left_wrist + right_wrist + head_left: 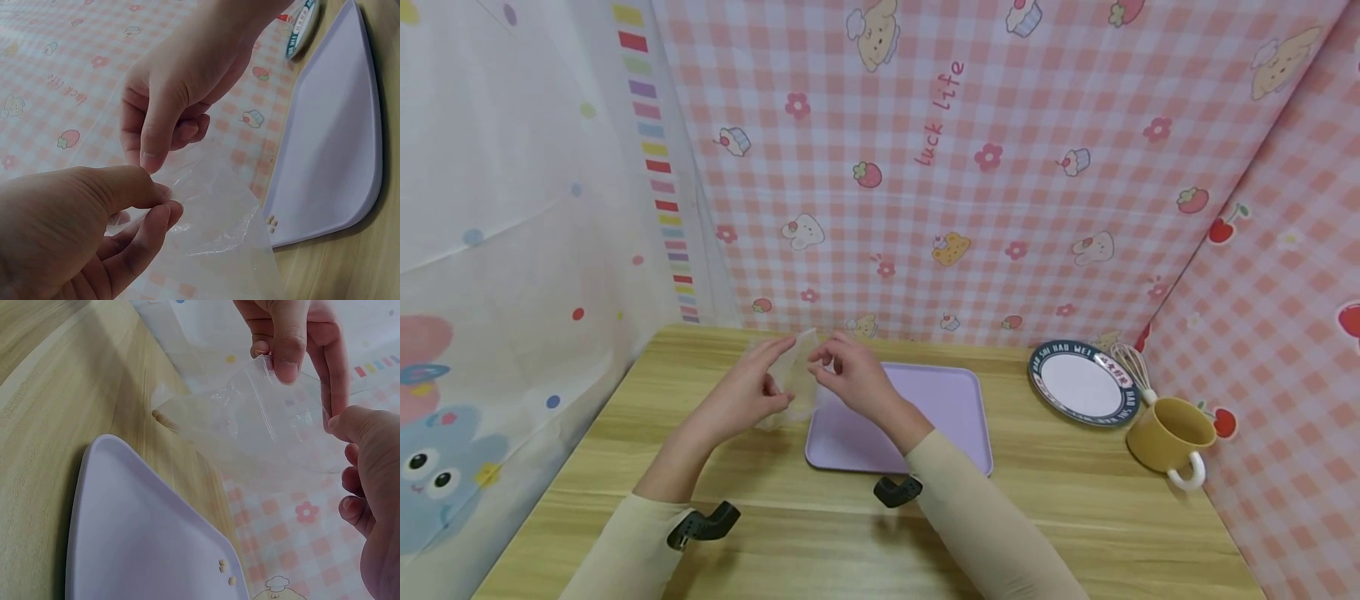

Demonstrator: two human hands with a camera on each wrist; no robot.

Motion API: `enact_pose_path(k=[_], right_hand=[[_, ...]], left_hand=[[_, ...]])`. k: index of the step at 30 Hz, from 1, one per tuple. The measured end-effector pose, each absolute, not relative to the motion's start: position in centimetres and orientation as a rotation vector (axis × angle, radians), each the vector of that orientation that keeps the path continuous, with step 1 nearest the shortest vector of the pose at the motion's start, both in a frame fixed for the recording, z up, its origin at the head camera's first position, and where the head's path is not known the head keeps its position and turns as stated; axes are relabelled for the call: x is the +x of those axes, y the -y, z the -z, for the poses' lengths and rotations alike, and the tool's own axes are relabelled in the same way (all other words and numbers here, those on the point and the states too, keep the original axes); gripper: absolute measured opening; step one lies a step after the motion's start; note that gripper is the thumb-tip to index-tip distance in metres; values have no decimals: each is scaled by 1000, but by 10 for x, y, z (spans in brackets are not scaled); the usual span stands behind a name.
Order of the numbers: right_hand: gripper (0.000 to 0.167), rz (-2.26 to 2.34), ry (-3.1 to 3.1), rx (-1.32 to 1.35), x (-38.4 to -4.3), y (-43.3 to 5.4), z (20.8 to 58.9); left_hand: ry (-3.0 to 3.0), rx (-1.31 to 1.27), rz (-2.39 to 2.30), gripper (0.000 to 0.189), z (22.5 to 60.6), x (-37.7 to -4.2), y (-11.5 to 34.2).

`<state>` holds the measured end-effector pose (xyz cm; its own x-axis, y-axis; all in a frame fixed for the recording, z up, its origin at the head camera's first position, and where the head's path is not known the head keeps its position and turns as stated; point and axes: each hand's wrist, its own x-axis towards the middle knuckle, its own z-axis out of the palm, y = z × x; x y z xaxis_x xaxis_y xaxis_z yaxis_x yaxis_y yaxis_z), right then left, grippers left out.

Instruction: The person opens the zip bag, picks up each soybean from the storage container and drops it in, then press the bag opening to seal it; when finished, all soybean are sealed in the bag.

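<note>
A clear zip-lock plastic bag (250, 425) hangs between my two hands, over the table beside the tray's left end. My left hand (748, 387) pinches one side of its top edge between thumb and fingers. At the other side of the mouth, my right hand (861, 379) grips the edge with thumb and curled fingers. In the right wrist view, a few small brown pieces (164, 420) sit in the bag's lower corner. The lilac tray (932, 408) lies under my right forearm, with several small tan pieces (232, 580) at one corner.
A round plate with a dark patterned rim (1045, 392) lies at the back right. Beside it are a whisk (1135, 367) and a yellow mug (1161, 437) with a white handle. Printed cloth walls (925, 200) enclose the wooden table (820, 533).
</note>
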<state>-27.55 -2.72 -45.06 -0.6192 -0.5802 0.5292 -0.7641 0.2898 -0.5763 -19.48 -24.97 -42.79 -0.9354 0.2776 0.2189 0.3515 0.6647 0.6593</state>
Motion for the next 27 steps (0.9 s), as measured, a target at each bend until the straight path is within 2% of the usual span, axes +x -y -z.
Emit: enact_pose_path(k=[9,18,21,27], right_hand=[[5,-1496,2381,1064,-283,14,454],[6,-1686,2408,820,-313,-10,485],[5,-1596,2486,835,-322,-13,498],[14,-1408,2634,973,-333,-9,521]], left_hand=[[2772,-509,1148,87,430,-195,252],[2755,-507,1136,88,430,-196,253],[2755,-508,1130,87,430,-196,254],[2760,-504,1127,87,430,-196,254]])
